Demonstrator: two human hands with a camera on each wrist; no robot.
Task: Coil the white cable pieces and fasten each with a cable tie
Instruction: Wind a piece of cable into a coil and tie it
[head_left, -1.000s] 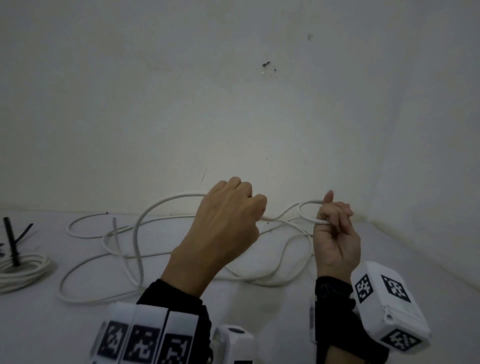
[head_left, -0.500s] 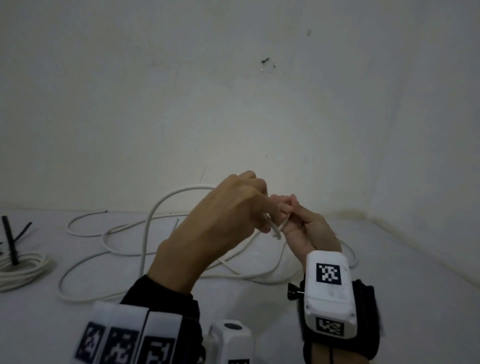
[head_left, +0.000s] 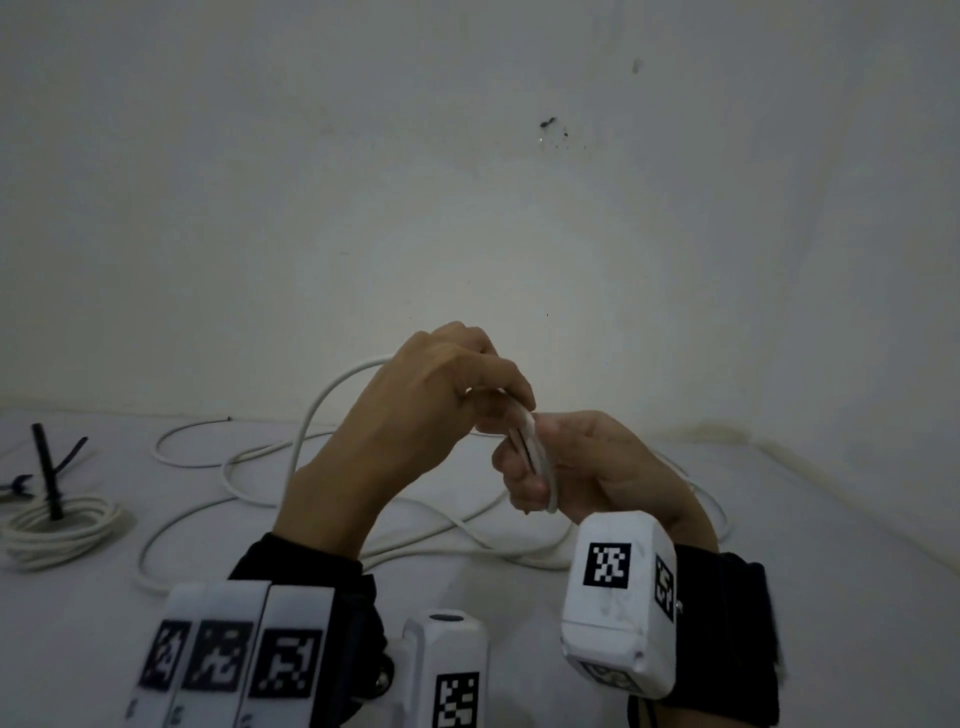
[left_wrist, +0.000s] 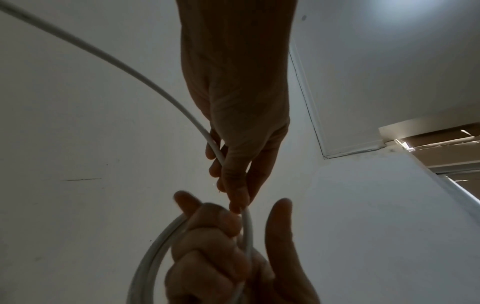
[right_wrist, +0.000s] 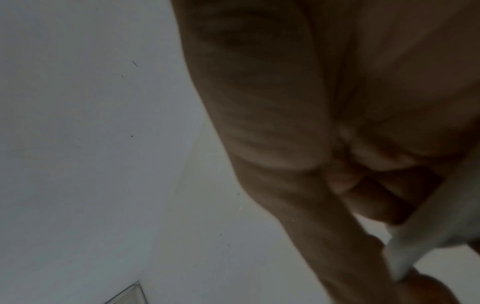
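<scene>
While both my hands are raised over the table, the findings are as follows.

Right hand grip: my right hand (head_left: 587, 467) is closed around a small bundle of loops (head_left: 537, 457) of the white cable (head_left: 311, 415); in the left wrist view its fingers (left_wrist: 207, 236) curl over the turns and the thumb stands free.

Left hand grip: my left hand (head_left: 431, 410) pinches the running length of the same cable between thumb and fingertips (left_wrist: 236, 197), right at the bundle, with the hands touching.

Right wrist view: blurred and close; only my palm and a pale strip of cable are made out.

Cable in hand: a few turns formed. From my left hand the cable arches up and left, then drops to the table (head_left: 779, 597).

Cable remaining: most of it lies in loose, overlapping curves on the table behind and beneath my hands. I judge this coil to be at an early stage.

Tie for this coil: not yet fitted; none in either hand.

Finished work: one coiled cable (head_left: 57, 525) sits at the far left of the table with a black cable tie (head_left: 47, 473) standing up from it. I take that piece as done.

Spare ties: dark strips near that coil, too small to count.

Outstanding: complete the winding, fasten the bundle.
</scene>
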